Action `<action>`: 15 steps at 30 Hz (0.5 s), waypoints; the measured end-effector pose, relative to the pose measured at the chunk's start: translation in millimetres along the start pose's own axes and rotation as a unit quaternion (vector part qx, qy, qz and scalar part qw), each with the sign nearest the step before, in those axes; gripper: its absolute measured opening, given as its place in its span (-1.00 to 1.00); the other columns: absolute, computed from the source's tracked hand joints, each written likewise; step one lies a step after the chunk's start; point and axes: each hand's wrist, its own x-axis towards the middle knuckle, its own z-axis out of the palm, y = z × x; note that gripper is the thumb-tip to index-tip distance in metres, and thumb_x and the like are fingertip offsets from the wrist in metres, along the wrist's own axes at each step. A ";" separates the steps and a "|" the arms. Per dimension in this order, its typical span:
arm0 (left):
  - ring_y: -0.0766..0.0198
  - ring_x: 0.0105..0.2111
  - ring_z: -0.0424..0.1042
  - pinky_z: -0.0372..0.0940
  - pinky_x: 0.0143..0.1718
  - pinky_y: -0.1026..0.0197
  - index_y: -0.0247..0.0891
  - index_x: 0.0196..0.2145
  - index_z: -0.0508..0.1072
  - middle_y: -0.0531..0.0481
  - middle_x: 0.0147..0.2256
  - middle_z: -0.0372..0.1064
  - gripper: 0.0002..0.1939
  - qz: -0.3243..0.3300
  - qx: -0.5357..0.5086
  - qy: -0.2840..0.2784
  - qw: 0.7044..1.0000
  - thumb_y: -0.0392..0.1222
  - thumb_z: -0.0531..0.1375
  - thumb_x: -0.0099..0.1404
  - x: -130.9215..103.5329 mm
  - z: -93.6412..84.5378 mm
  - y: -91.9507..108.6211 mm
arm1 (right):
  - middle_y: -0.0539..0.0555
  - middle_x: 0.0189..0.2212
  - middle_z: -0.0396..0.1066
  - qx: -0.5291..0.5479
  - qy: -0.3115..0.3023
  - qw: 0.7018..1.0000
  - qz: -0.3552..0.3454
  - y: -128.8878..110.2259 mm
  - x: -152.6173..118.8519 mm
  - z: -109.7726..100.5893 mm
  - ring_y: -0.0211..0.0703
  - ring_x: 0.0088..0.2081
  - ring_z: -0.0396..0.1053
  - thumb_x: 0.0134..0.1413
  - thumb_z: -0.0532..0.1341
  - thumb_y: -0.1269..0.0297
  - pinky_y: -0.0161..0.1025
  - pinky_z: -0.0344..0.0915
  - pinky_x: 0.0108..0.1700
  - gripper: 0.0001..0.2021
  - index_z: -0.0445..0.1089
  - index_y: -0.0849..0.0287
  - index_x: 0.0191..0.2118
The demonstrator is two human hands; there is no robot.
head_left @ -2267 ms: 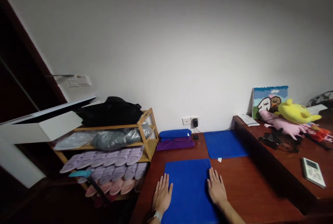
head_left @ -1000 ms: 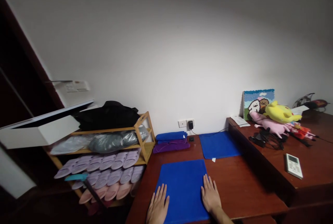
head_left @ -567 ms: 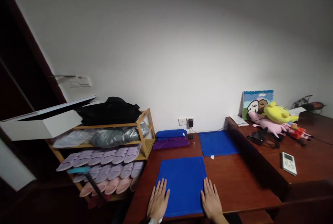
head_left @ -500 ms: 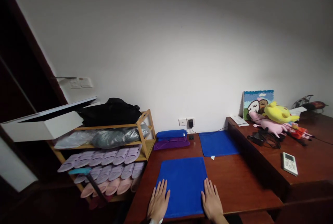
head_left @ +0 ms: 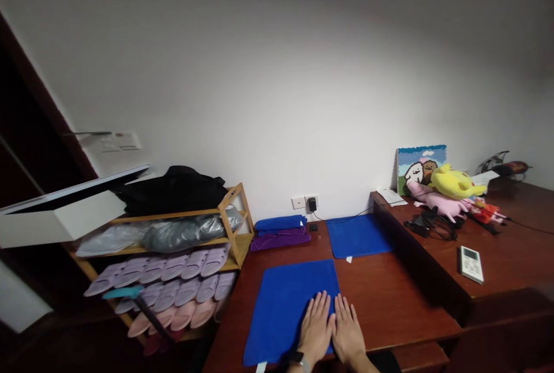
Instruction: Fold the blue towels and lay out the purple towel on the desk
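Observation:
A blue cloth (head_left: 281, 304) lies spread flat on the brown wooden table (head_left: 381, 309). Palm down, my left hand (head_left: 317, 327) rests on the cloth's right part, fingers extended forward. My right hand (head_left: 347, 327) lies flat beside it at the cloth's right edge, and the two thumbs nearly meet. Neither hand grips anything. A second flat blue cloth (head_left: 357, 237) lies farther back near the wall. To its left are a folded blue cloth (head_left: 277, 223) and a folded purple cloth (head_left: 281, 239).
A wooden rack (head_left: 236, 234) with slippers (head_left: 190, 266) and a black bag (head_left: 173, 191) stands left. On the higher desk (head_left: 515, 228) at right lie plush toys (head_left: 454, 182), cables and a white remote (head_left: 471, 264). A black plug (head_left: 312, 204) sits in the wall socket.
My left hand has moved right across the cloth, from its left edge to beside my right hand. The near cloth's lower part now sits farther left, slightly slanted. The view has shifted slightly.

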 end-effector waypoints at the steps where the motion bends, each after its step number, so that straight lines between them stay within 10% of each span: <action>1: 0.14 0.45 -0.15 -0.10 0.46 -0.10 -0.05 0.45 -0.18 0.09 0.45 -0.19 -0.40 0.006 -0.009 -0.013 1.000 0.09 -0.27 0.55 2.5 3.4 6.7 | 0.05 0.47 -0.20 -0.006 -0.004 1.000 -0.004 0.5 0.4 0.9 -0.01 0.48 -0.27 0.36 -0.22 0.06 0.08 -0.26 0.47 -0.37 -0.05 0.17 0.45; 5: 0.14 0.45 -0.18 -0.12 0.46 -0.09 -0.10 0.46 -0.17 0.09 0.45 -0.22 -0.36 -0.036 -0.009 -0.039 0.999 0.14 -0.27 0.53 -13.2 11.4 -9.2 | 0.03 0.47 -0.21 0.002 0.007 1.000 -0.002 1.6 1.9 2.7 -0.01 0.48 -0.28 0.37 -0.23 0.03 0.08 -0.26 0.48 -0.36 -0.06 0.17 0.45; 15: 0.10 0.44 -0.15 -0.15 0.45 -0.09 -0.34 0.45 -0.06 -0.07 0.45 -0.25 -0.28 -0.261 0.088 0.008 0.961 0.11 -0.23 0.49 -118.6 -9.6 -132.2 | 0.04 0.47 -0.22 0.013 0.000 1.000 0.020 -4.1 -1.1 -9.6 -0.03 0.48 -0.27 0.36 -0.23 -0.02 0.05 -0.28 0.48 -0.32 -0.11 0.25 0.45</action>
